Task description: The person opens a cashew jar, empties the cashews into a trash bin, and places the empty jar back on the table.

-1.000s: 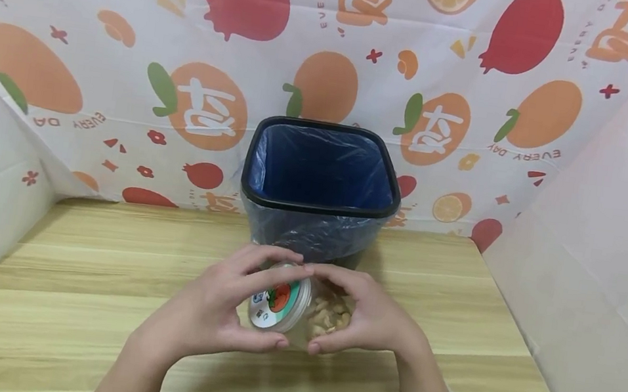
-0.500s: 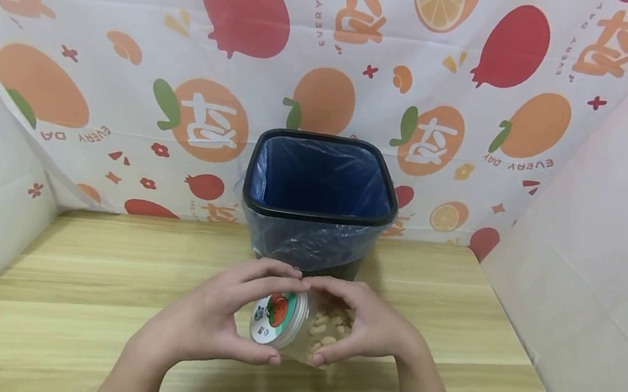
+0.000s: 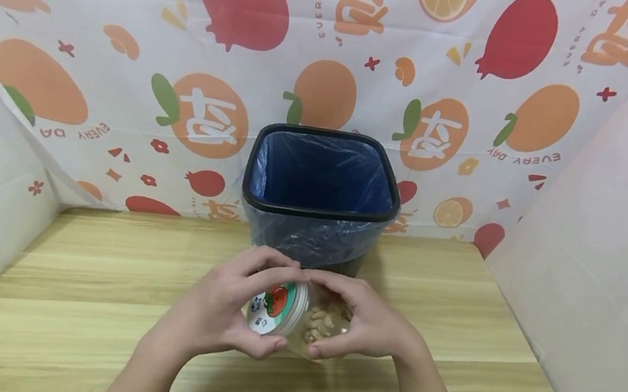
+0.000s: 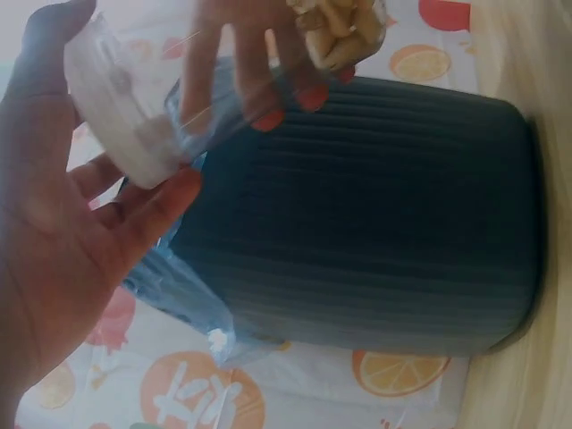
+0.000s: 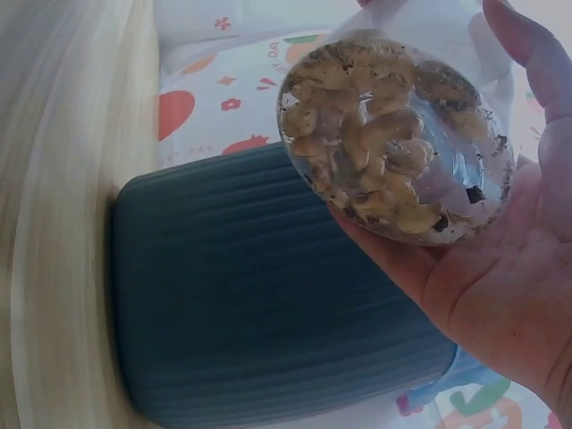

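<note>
A clear plastic jar [image 3: 326,327] is held tilted between both hands, its lid end toward the left. Pale curved nuts that look like cashews [image 5: 375,143] lie inside, with dark crumbs against the jar's bottom in the right wrist view. My left hand [image 3: 219,306] grips the lid [image 3: 269,309], which carries a white and green label with a red-orange fruit picture. Around the jar's body curl the fingers and thumb of my right hand [image 3: 374,326]. In the left wrist view the lid [image 4: 121,107] sits on the jar, with right-hand fingers showing through the clear wall.
Just behind the hands stands a dark bin [image 3: 314,242] with a black rim and a clear plastic liner. It rests on a light wooden table [image 3: 119,276] against a white fruit-print cloth [image 3: 145,74]. Plain pale walls rise at both sides.
Both hands keep hold of the jar and shift only slightly. The nuts have settled differently inside it. The head view has tilted a little.
</note>
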Available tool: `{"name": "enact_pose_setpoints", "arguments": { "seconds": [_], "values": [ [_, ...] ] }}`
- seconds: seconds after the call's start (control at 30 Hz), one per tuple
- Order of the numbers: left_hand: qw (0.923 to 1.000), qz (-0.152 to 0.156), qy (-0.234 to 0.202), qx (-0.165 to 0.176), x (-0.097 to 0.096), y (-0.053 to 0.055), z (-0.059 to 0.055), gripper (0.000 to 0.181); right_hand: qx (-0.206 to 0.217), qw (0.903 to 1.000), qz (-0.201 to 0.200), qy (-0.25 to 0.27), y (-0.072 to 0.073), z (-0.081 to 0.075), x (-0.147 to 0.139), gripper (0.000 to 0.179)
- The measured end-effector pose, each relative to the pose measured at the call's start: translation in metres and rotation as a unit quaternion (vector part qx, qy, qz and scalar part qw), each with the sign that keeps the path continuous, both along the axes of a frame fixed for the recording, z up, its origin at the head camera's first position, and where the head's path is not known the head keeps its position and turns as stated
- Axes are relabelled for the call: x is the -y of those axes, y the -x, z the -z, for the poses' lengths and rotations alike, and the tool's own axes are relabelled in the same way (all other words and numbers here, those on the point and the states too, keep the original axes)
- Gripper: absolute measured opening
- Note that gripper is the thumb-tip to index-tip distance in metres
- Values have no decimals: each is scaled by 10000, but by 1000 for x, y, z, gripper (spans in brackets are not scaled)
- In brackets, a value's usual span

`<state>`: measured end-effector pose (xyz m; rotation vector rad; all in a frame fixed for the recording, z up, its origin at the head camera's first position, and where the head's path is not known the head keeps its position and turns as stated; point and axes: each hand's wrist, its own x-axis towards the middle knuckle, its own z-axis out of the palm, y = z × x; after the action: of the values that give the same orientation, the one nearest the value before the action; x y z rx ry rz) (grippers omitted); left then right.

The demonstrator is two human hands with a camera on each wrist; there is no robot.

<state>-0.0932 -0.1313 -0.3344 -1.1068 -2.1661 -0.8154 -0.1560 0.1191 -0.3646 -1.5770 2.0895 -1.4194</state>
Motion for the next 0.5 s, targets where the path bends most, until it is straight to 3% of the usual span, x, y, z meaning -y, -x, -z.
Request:
{"name": "enact_pose_setpoints", "arguments": {
  "seconds": [0.13,0.27,0.5],
  "values": [
    [9993,-91,-237,-262,-5,2,1,68,148,9994,-256,191,2,0,3,87],
    [9982,-259,-473,-249,-10,1,0,63,158,9984,-410,364,3,1,7,91],
    [9943,-756,-725,-185,-16,-3,0,52,-609,9967,269,472,-3,4,15,92]
  ]
}}
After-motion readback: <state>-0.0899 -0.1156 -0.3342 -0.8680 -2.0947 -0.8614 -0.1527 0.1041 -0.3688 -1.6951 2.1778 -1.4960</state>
